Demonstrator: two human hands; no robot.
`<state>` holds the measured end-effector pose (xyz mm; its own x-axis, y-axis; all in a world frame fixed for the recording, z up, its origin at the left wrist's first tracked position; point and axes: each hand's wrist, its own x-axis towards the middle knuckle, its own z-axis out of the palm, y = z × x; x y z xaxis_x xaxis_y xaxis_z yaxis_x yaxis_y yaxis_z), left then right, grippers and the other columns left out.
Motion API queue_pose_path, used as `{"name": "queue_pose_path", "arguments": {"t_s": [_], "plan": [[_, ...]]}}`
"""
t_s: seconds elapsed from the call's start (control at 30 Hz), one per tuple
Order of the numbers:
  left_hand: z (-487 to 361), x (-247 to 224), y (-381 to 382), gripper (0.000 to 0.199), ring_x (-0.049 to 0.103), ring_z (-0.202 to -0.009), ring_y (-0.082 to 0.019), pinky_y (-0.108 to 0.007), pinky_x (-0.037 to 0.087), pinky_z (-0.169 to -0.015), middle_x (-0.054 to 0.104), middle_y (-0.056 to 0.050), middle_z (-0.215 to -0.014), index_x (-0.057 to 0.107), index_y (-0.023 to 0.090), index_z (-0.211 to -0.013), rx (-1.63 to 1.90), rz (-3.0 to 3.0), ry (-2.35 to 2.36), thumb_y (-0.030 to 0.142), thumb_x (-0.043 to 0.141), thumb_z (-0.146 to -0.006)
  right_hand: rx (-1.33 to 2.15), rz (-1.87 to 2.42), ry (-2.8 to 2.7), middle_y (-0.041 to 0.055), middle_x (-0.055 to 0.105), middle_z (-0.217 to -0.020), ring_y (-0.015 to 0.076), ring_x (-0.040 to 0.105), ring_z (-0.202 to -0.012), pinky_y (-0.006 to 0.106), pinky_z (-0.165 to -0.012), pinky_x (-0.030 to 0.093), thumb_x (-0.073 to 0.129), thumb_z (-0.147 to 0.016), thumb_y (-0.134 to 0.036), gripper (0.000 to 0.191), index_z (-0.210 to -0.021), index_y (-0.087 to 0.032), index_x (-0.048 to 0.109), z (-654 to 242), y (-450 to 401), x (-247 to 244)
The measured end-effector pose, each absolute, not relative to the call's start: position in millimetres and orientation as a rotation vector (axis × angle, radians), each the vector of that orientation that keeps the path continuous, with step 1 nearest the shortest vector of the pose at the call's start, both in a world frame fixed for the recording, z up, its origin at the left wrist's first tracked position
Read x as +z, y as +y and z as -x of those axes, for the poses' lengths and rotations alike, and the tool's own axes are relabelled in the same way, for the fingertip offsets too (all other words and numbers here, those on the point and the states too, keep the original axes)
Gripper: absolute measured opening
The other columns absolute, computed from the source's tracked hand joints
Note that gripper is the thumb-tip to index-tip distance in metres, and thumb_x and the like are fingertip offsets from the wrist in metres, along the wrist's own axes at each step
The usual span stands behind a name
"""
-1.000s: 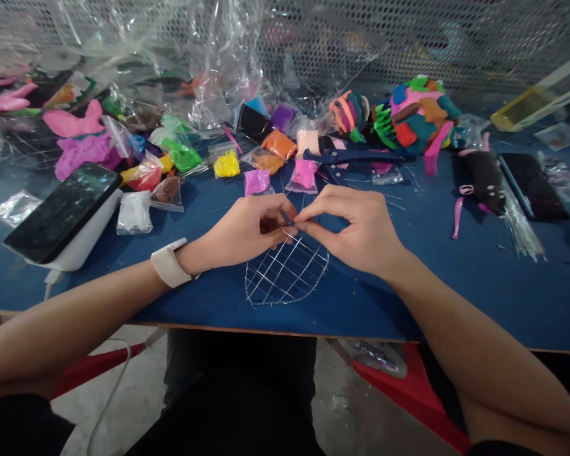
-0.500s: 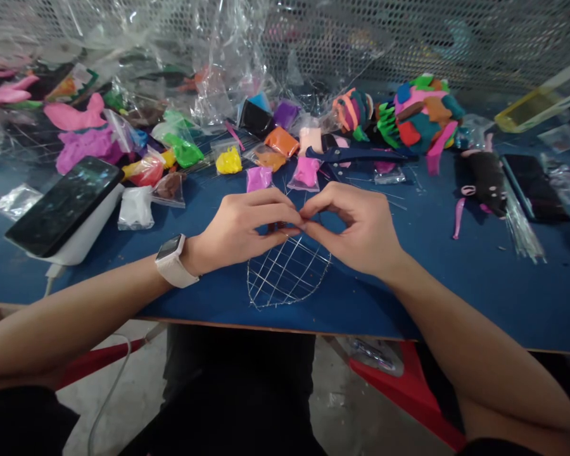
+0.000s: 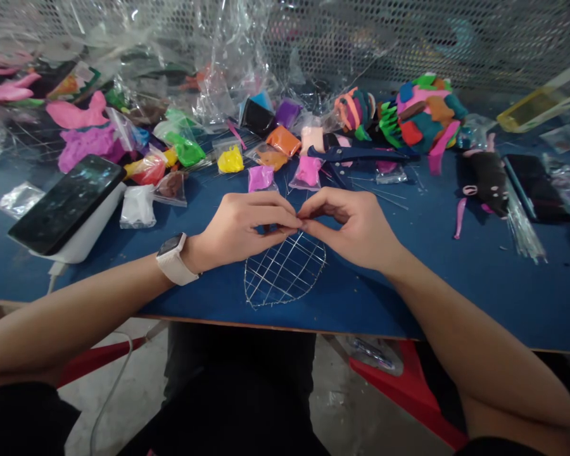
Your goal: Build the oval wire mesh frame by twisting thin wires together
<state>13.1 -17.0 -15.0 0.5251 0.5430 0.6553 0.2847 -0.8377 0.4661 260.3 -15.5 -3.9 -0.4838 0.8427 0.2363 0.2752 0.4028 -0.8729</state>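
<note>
A leaf-shaped wire mesh frame of thin silvery wire lies over the blue table, its rounded end toward me. My left hand, with a pale watch on the wrist, pinches the frame's far part between thumb and fingers. Meeting it fingertip to fingertip, my right hand also pinches at the wire there. The exact spot of wire in the fingertips is covered by the fingers. Just beyond the hands lie small bags of purple clay and pink clay.
Dark-handled pliers and loose wires lie behind my hands. A phone on a white stand is at left. At right are a black clay figure, a wire bundle and another phone. A multicoloured clay model stands behind.
The wire frame has shifted slightly left and tilted under my hands. My right hand has moved a little left and down; both hands keep their pinch.
</note>
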Motion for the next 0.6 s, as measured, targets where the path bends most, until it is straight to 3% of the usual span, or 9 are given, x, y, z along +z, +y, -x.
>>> {"name": "queue_pose_path", "arguments": {"t_s": [0.23, 0.37, 0.5, 0.6], "plan": [[-11.5, -14.3, -18.5, 0.006, 0.084, -0.089, -0.012, -0.022, 0.068, -0.080, 0.088, -0.003, -0.106, 0.087, 0.023, -0.103, 1.191, -2.462, 0.709, 0.021, 0.081, -0.103, 1.168, 0.883, -1.975, 0.0050, 0.083, -0.102, 0.0221, 0.080, -0.093, 0.041, -0.090, 0.068, 0.083, -0.092, -0.025, 0.013, -0.103, -0.022, 0.076, -262.1, -11.7, -3.2], [-10.3, -16.4, -17.3, 0.006, 0.085, -0.090, -0.013, -0.022, 0.069, -0.081, 0.088, -0.003, -0.107, 0.087, 0.023, -0.103, 1.185, -2.478, 0.734, 0.022, 0.082, -0.102, 0.924, 0.893, -2.142, 0.0041, 0.084, -0.105, 0.0234, 0.080, -0.095, 0.042, -0.091, 0.067, 0.079, -0.089, -0.018, 0.018, -0.107, -0.023, 0.076, -264.1, -15.8, 2.5], [-10.7, -17.8, -16.7, 0.004, 0.085, -0.090, -0.013, -0.022, 0.069, -0.082, 0.088, -0.002, -0.105, 0.086, 0.023, -0.101, 1.175, -2.483, 0.739, 0.022, 0.082, -0.102, 0.632, 0.860, -2.324, 0.0053, 0.083, -0.108, 0.0270, 0.079, -0.100, 0.046, -0.094, 0.064, 0.076, -0.095, -0.021, 0.015, -0.108, -0.026, 0.077, -269.6, -15.8, 6.9], [-11.7, -18.6, -17.0, 0.001, 0.085, -0.090, -0.013, -0.022, 0.068, -0.082, 0.088, -0.002, -0.104, 0.085, 0.022, -0.100, 1.178, -2.468, 0.728, 0.021, 0.084, -0.100, 0.508, 0.753, -2.429, 0.0068, 0.081, -0.111, 0.0284, 0.076, -0.103, 0.049, -0.094, 0.063, 0.074, -0.098, -0.022, 0.006, -0.098, -0.029, 0.076, -274.3, -12.8, 9.9]]}}
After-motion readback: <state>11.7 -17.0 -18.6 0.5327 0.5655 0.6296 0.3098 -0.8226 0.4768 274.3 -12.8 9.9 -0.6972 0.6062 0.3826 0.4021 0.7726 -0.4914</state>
